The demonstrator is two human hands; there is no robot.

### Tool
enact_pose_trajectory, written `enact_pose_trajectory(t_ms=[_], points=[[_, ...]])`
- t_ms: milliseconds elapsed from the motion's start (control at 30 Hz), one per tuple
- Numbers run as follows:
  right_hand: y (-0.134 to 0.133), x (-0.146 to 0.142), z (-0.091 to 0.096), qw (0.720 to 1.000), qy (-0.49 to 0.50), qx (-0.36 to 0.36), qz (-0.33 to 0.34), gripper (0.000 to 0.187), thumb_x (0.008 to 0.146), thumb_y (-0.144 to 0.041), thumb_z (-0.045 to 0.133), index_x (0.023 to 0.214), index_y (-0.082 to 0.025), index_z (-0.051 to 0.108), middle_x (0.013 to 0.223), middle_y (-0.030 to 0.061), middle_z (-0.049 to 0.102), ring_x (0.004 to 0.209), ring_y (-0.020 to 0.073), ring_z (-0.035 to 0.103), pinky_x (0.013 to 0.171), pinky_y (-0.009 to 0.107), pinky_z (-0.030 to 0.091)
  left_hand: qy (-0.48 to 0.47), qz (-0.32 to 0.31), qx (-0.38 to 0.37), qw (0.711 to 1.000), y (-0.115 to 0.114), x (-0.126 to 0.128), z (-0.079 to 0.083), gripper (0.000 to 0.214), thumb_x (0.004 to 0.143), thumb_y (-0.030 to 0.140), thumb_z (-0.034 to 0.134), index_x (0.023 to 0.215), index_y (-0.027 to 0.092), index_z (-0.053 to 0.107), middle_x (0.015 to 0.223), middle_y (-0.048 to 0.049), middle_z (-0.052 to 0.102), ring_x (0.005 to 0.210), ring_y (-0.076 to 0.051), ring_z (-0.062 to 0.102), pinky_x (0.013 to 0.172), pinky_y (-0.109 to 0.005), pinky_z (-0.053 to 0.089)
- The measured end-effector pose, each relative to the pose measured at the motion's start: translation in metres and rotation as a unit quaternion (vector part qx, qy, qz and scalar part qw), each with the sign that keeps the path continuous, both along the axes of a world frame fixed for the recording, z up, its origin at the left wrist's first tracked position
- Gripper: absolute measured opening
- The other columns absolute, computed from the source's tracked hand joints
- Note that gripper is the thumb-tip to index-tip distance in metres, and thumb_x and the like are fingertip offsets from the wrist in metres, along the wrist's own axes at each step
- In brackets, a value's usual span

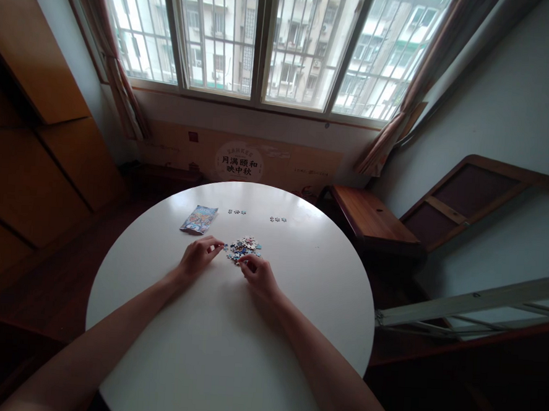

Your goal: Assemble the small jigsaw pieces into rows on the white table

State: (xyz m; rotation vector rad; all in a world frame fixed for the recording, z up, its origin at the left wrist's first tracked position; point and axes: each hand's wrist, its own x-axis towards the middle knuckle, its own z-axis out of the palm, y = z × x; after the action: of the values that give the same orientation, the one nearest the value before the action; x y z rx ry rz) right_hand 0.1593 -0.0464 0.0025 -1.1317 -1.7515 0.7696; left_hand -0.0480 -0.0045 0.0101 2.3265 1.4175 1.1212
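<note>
On the round white surface (pixel 219 351), the right hand (pixel 258 274) is curled at the near edge of the puzzle pile (pixel 246 245) (if it grips something, I cannot tell). The left hand (pixel 200 253) pinches, just beside this pile, one small bluish piece (pixel 226 248). Such a piece should be light, stiff and thin, I think, so it is best taken by its edges.

A bright, barred window (pixel 303 46) stands between curtains (pixel 120 90), with orange-brown cabinets (pixel 79 169) at left.

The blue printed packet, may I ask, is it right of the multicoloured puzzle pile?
No, the packet lies left of the pile.
</note>
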Motion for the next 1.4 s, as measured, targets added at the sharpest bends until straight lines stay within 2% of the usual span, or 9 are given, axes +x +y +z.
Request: enact_pose_trajectory(t_ms=[100, 200, 333, 900, 1167, 1400], points=[[0.0003, -0.0002, -0.0006, 1.000, -0.004, 0.001, -0.001, 0.018, 0.079, -0.025, 0.052, 0.082, -0.016, 0.067, 0.051, -0.0044, 0.045, 0.047, 0.0087, 0.038, 0.049, 0.020, 0.030, 0.022, 0.046, -0.004, 0.999, 0.0060, -0.0089, -0.0025, 0.018, 0.082, 0.032, 0.055, 0.086, 0.022, 0.070, 0.083, -0.0015, 0.070, 0.055, -0.012, 0.055, 0.053, -0.021, 0.040], [0.0004, -0.0002, -0.0010, 1.000, -0.004, 0.001, 0.000, 0.018, 0.079, -0.025, 0.052, 0.082, -0.015, 0.067, 0.050, -0.0049, 0.044, 0.047, 0.0082, 0.036, 0.049, 0.020, 0.029, 0.050, 0.081, -0.045, 0.994, 0.0076, -0.0119, -0.0031, 0.019, 0.082, 0.034, 0.055, 0.086, 0.023, 0.070, 0.084, -0.0008, 0.070, 0.058, -0.013, 0.057, 0.054, -0.022, 0.039], [0.0002, -0.0002, -0.0011, 1.000, -0.004, 0.001, -0.001, 0.018, 0.078, -0.024, 0.052, 0.081, -0.015, 0.067, 0.050, -0.0053, 0.042, 0.046, 0.0078, 0.035, 0.049, 0.020, 0.029, 0.077, 0.096, -0.097, 0.988, 0.0062, -0.0109, -0.0002, 0.022, 0.082, 0.036, 0.052, 0.089, 0.024, 0.070, 0.086, 0.0001, 0.070, 0.065, -0.014, 0.059, 0.059, -0.023, 0.040], [0.0007, -0.0002, -0.0012, 1.000, -0.010, -0.005, 0.000, 0.019, 0.079, -0.025, 0.051, 0.082, -0.014, 0.067, 0.050, -0.0050, 0.044, 0.046, 0.0080, 0.037, 0.049, 0.020, 0.029, 0.081, 0.072, -0.097, 0.989, 0.0061, -0.0104, 0.0010, 0.022, 0.079, 0.038, 0.055, 0.088, 0.026, 0.071, 0.085, 0.0002, 0.068, 0.067, -0.015, 0.059, 0.059, -0.024, 0.039], [0.0006, -0.0002, -0.0009, 1.000, -0.016, 0.004, -0.005, 0.019, 0.078, -0.024, 0.052, 0.081, -0.014, 0.067, 0.050, -0.0051, 0.044, 0.046, 0.0077, 0.036, 0.049, 0.020, 0.028, 0.069, 0.069, -0.082, 0.992, 0.0068, -0.0113, -0.0004, 0.019, 0.079, 0.034, 0.055, 0.084, 0.024, 0.071, 0.081, 0.0002, 0.067, 0.062, -0.013, 0.056, 0.057, -0.023, 0.040], [0.0001, -0.0006, 0.0005, 1.000, -0.015, 0.007, -0.001, 0.018, 0.079, -0.023, 0.052, 0.080, -0.015, 0.067, 0.050, -0.0053, 0.043, 0.046, 0.0077, 0.035, 0.048, 0.019, 0.027, 0.035, -0.008, -0.054, 0.998, 0.0066, -0.0103, -0.0025, 0.020, 0.077, 0.017, 0.054, 0.087, 0.022, 0.071, 0.089, -0.0015, 0.062, 0.063, -0.011, 0.056, 0.062, -0.023, 0.045]])
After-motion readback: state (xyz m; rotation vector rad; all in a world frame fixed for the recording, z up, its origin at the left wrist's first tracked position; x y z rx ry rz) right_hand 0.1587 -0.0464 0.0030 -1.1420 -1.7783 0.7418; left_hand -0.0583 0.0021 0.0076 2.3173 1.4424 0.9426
